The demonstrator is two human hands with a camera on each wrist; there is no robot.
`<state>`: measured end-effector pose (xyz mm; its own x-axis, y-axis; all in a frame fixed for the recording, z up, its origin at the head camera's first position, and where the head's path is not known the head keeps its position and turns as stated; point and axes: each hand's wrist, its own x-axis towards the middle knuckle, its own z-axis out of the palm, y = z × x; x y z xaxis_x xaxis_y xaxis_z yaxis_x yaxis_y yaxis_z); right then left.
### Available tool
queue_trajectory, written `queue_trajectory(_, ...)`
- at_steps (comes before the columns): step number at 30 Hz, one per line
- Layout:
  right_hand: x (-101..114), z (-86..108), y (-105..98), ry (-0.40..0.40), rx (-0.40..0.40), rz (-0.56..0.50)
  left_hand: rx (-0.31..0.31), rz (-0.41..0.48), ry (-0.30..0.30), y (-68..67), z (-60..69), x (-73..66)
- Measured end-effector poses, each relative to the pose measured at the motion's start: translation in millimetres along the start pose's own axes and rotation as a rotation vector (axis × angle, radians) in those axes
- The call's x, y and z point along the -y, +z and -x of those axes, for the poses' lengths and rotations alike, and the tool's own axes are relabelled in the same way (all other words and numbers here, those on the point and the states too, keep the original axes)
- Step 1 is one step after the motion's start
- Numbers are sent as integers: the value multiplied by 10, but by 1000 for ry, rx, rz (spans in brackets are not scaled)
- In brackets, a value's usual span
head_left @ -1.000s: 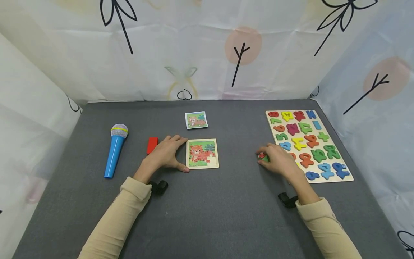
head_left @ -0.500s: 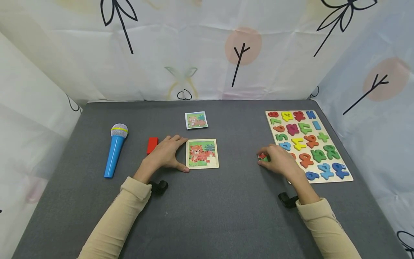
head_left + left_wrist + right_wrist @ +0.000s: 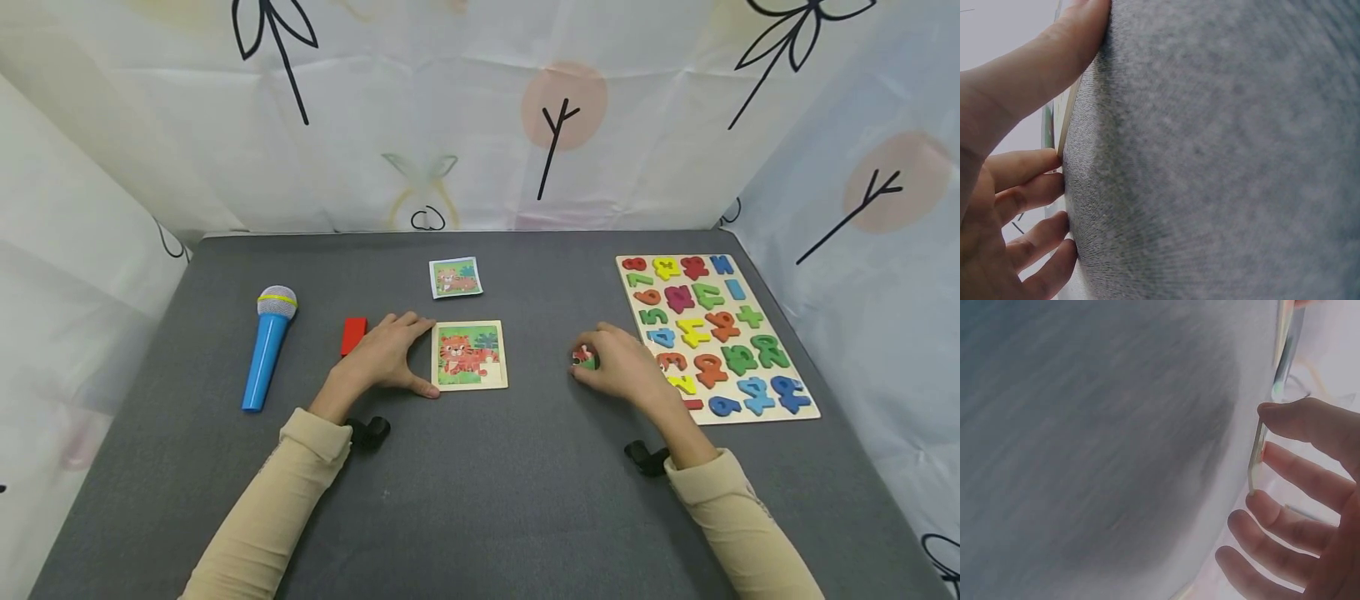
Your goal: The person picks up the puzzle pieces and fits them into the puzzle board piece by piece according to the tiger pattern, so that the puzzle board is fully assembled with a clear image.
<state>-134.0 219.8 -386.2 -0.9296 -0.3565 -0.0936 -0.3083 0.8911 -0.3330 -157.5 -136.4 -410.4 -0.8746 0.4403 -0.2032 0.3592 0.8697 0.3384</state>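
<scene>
In the head view a square wooden puzzle board (image 3: 503, 358) with a red tiger picture lies mid-table; a pale gap shows at its picture's lower right. My left hand (image 3: 384, 354) rests beside it, fingers spread, with thumb and index finger touching its left edge. The left wrist view shows the board's thin side (image 3: 1067, 122) near these fingertips. To the right, my right hand (image 3: 621, 367) pinches a small red and green puzzle piece (image 3: 583, 358) between thumb and fingers. Seen edge-on in the right wrist view, the piece (image 3: 1255, 459) is held above the grey surface.
A small tiger picture card (image 3: 456, 278) lies behind the board. Left of my left hand are a red block (image 3: 353, 335), partly hidden, and a blue toy microphone (image 3: 267, 354). A board of colourful raised shapes (image 3: 780, 392) lies at the right, partly behind my right hand.
My right hand has moved a little left with the puzzle piece, uncovering more of the board of colourful shapes. My left hand and the puzzle board have stayed put.
</scene>
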Motion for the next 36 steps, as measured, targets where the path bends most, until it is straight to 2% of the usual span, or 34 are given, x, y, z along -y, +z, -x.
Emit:
queue_trajectory(8,426,-180,71,-50,-25,30,1,2,-2,3,0,6)
queue_trajectory(17,804,-332,259,-128,14,33,5,-5,-2,16,-20,7)
queue_trajectory(25,958,-402,378,-136,70,50,14,-7,-2,18,-29,8)
queue_trajectory(36,979,-395,403,-152,51,37,12,-4,-9,13,-17,16)
